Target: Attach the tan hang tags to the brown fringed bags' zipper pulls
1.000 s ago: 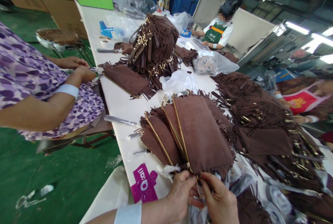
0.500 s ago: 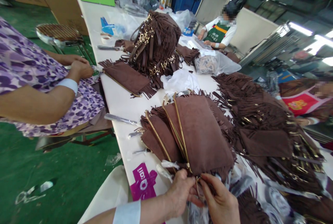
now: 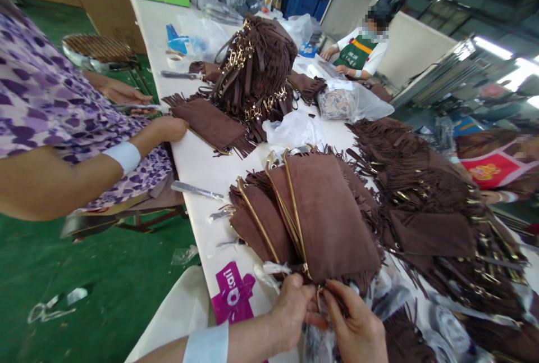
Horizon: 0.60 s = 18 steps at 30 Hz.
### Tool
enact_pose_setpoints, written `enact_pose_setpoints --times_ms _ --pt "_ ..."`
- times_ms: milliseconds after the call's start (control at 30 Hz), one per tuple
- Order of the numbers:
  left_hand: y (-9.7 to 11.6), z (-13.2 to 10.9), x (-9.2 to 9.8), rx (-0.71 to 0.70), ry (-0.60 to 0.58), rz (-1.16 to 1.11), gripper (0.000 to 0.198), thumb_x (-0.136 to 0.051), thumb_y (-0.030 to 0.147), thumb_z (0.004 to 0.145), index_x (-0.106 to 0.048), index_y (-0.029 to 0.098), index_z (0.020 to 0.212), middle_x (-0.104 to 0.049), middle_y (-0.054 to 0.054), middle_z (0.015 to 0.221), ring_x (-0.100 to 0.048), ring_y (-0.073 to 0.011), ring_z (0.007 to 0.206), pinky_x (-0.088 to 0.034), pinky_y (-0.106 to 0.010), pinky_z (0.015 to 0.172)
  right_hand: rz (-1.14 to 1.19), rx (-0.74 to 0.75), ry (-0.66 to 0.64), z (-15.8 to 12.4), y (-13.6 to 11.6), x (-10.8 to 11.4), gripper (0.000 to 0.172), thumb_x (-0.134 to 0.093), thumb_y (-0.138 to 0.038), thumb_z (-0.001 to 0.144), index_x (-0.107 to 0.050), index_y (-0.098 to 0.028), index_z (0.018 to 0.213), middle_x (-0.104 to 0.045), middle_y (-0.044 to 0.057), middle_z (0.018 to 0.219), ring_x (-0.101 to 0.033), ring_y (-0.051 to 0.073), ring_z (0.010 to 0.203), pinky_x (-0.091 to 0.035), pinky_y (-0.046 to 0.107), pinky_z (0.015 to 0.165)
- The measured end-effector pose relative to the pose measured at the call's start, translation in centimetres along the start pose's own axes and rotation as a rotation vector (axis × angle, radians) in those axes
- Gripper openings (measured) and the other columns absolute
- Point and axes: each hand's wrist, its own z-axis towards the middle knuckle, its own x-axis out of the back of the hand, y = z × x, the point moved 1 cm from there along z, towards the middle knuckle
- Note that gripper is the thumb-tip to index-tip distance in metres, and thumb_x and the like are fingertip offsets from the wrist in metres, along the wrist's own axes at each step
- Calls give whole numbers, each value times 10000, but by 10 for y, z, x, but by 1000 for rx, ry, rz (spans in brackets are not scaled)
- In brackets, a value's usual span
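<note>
A brown suede fringed bag [image 3: 332,211] with a gold zip lies on top of a small stack of like bags on the table. At its near corner, by the zip end, my left hand [image 3: 292,309] is closed in a pinch. My right hand [image 3: 356,323] pinches just beside it, fingertips nearly meeting. Between them shows a small gold metal clasp [image 3: 320,291], mostly covered by the fingers. More brown bags [image 3: 261,222] fan out under the top one, their zips facing left. Crumpled clear plastic [image 3: 318,340] lies below my hands.
A purple printed bag [image 3: 231,293] lies at the table's left edge. Heaped fringed bags [image 3: 429,205] cover the right side; another pile [image 3: 261,65] stands farther back. A co-worker's hand [image 3: 174,128] touches a flat brown bag [image 3: 210,121] at left. Plastic-wrapped straps [image 3: 197,190] overhang the edge.
The co-worker at left has reached a hand out to the flat brown bag. My hands stay pinched at the same corner, with barely any movement. The view has shifted slightly.
</note>
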Motion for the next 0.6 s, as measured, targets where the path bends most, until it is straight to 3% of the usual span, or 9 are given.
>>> enact_pose_setpoints --times_ms 133,267,400,500,600 --pt "-6 -4 4 -41 24 -9 285 -485 316 679 -484 144 907 -631 -58 744 -590 -163 597 -483 -323 576 -29 91 52 -5 -3 1 213 -478 -310 824 -617 -188 928 -680 64 889 -655 164 779 -535 229 673" --pt "-3 -10 10 -13 22 -64 251 -502 294 686 -466 151 889 -648 -76 800 -613 -174 651 -481 -332 635 -185 215 211 -17 -1 -4 220 -508 -302 817 -605 -178 970 -663 88 953 -635 190 845 -510 284 724" --pt "2 -12 11 62 120 -121 120 -445 164 685 -457 140 802 -622 -62 662 -597 -162 570 -453 -295 583 -236 324 368 -32 0 -23 200 -527 -304 813 -635 -172 917 -663 82 851 -629 173 772 -481 267 684" --pt "2 -13 12 92 171 -135 75 -401 115 688 -449 138 740 -588 -47 571 -577 -151 508 -428 -277 557 -181 189 440 -43 -5 -40 242 -489 -329 835 -668 -167 840 -658 103 810 -619 186 753 -466 280 670" --pt "4 -18 18 69 138 -128 59 -452 141 665 -437 156 721 -590 -35 567 -578 -153 515 -419 -274 562 26 -18 406 -55 -15 -56 246 -494 -341 827 -689 -193 809 -668 84 757 -615 178 687 -457 268 625"
